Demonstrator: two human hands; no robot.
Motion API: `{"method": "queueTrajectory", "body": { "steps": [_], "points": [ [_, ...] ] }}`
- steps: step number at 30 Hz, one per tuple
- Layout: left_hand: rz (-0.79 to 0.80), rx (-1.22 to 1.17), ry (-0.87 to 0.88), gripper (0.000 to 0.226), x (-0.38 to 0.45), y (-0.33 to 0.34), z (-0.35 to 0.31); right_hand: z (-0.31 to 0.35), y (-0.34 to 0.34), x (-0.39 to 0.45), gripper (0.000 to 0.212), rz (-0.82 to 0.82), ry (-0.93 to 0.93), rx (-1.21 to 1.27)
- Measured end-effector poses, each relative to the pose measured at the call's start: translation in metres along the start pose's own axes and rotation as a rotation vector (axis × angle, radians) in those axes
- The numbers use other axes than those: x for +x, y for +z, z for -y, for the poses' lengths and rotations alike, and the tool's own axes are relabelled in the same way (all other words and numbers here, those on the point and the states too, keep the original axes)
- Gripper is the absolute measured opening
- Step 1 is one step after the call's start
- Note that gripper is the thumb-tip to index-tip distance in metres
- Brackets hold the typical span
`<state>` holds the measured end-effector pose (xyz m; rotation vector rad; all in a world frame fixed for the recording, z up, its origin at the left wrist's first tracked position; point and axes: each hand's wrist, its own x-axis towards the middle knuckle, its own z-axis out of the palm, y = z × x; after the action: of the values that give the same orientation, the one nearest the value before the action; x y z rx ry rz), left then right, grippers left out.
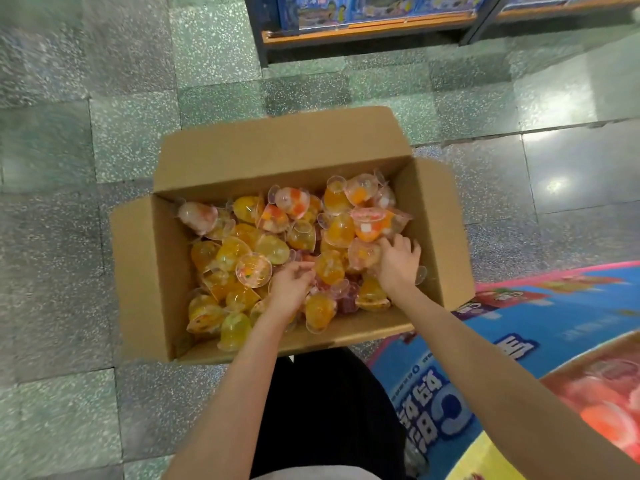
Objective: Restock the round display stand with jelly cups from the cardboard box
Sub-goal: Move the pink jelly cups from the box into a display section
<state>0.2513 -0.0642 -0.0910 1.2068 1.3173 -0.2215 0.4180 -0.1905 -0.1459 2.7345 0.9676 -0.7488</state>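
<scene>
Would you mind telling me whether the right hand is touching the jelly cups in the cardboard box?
Touching. The head view shows the right hand down among the jelly cups in the cardboard box, its fingers resting on a pinkish cup.

both hands, left [290,285] and right [398,259], dig among jelly cups [242,251] in the open cardboard box [277,150] on the floor.

bare forearms [242,393], no sleeves, dark trousers [329,410]

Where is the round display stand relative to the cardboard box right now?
In the head view, the round display stand sits at the lower right, beside the cardboard box's right flap, with only its blue printed edge showing.
</scene>
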Motion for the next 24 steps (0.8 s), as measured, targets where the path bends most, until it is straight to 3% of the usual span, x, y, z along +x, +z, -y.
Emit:
{"method": "queueTrajectory", "body": {
  "steps": [4, 8, 11, 13, 17, 20, 24],
  "points": [
    [0.003, -0.024, -0.002, 0.022, -0.002, -0.001, -0.001, -0.006, -0.003, 0.0, 0.024, -0.153, -0.124, 0.076],
    [-0.009, -0.051, -0.031, 0.023, -0.003, 0.001, -0.001, -0.005, -0.008, 0.0, 0.024, -0.14, -0.122, 0.301],
    [0.006, -0.068, -0.048, 0.025, -0.004, 0.005, -0.001, 0.003, -0.018, 0.004, 0.067, -0.192, 0.12, 0.67],
    [0.011, -0.091, -0.05, 0.026, -0.006, 0.005, -0.001, 0.012, -0.024, 0.011, 0.088, -0.148, 0.139, 0.678],
    [0.029, -0.192, -0.075, 0.026, -0.008, 0.003, -0.001, 0.021, -0.024, 0.031, 0.06, -0.079, 0.149, 0.502],
    [0.045, -0.304, -0.122, 0.03, -0.009, 0.003, -0.002, 0.015, -0.018, 0.027, 0.048, -0.123, 0.07, 0.696],
    [0.109, -0.452, -0.152, 0.055, -0.01, 0.004, -0.005, 0.015, -0.016, -0.009, 0.056, -0.146, -0.165, 0.901]
  ]
}}
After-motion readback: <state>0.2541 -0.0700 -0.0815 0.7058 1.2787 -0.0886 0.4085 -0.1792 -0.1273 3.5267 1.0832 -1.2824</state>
